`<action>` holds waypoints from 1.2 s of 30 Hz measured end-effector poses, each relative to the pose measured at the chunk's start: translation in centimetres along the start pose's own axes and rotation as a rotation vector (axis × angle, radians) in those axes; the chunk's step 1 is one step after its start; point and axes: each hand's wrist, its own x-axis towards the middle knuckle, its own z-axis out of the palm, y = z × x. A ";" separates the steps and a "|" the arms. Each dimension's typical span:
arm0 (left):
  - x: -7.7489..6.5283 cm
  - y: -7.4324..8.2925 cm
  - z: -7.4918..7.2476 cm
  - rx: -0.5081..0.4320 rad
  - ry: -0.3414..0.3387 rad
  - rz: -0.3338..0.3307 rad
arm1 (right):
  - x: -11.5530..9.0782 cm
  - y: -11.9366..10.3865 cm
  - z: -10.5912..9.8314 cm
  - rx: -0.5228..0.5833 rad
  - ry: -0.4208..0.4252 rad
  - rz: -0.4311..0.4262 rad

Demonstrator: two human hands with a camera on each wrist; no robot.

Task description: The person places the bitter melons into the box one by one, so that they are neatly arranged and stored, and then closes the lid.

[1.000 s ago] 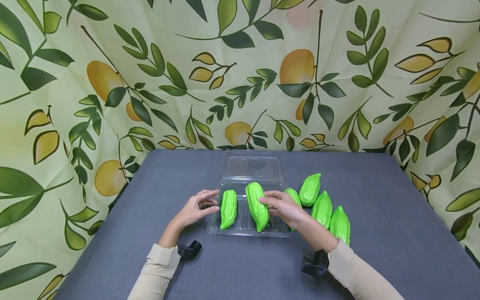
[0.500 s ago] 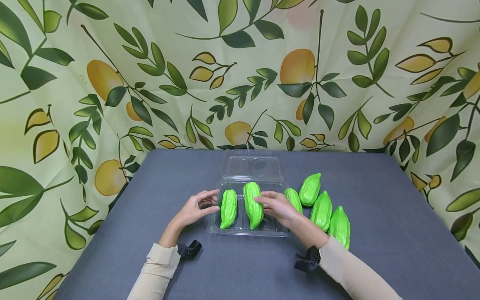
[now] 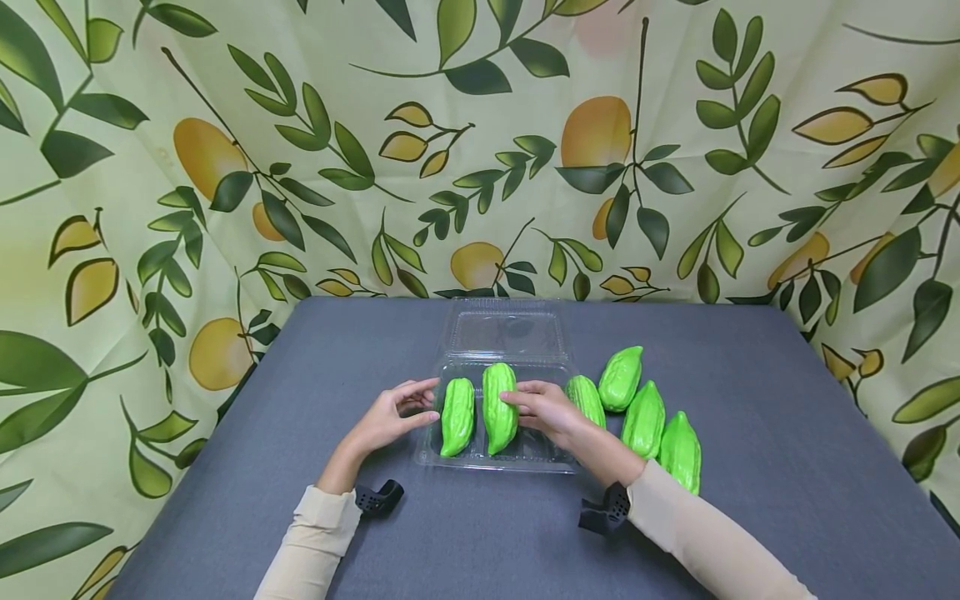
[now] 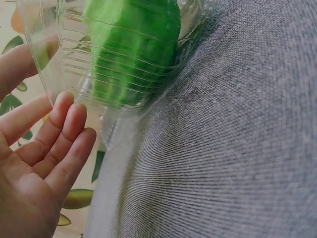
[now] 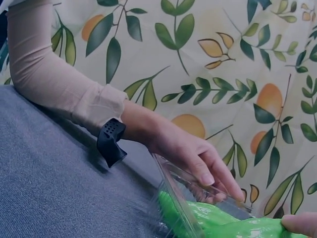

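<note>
In the head view my right hand (image 3: 551, 410) pinches a green bitter melon (image 3: 498, 408) with its fingertips. The melon stands lengthwise over the middle of an open clear plastic container (image 3: 525, 467). Another bitter melon (image 3: 457, 417) lies in the container's left part. At the left side, my left hand (image 3: 390, 418) holds the container's rim, thumb over it and the other fingers below; the left wrist view has these fingers (image 4: 67, 144) against the clear wall. Only part of a right-hand fingertip (image 5: 299, 224) on the green skin enters the right wrist view.
Right of the container lie several more bitter melons, one (image 3: 587, 400) partly behind my right hand, others (image 3: 620, 379) farther right. The container's clear lid (image 3: 506, 329) lies folded back. A leaf-patterned cloth (image 3: 480, 150) hangs behind the grey table (image 3: 337, 350).
My right hand has moved slightly left with the bitter melon, which has turned from slanted to nearly upright, closer to the melon at left. The left hand has stayed in place.
</note>
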 end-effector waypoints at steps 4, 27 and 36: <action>0.0 0.1 0.0 -0.001 0.000 -0.005 | 0.1 0.0 0.3 -0.011 0.017 0.028; 0.1 -0.1 0.1 -0.023 -0.006 0.001 | 0.6 0.8 0.9 -0.035 0.020 0.029; 0.1 -0.2 0.1 -0.028 -0.007 0.006 | 0.4 0.8 1.1 -0.096 -0.017 -0.011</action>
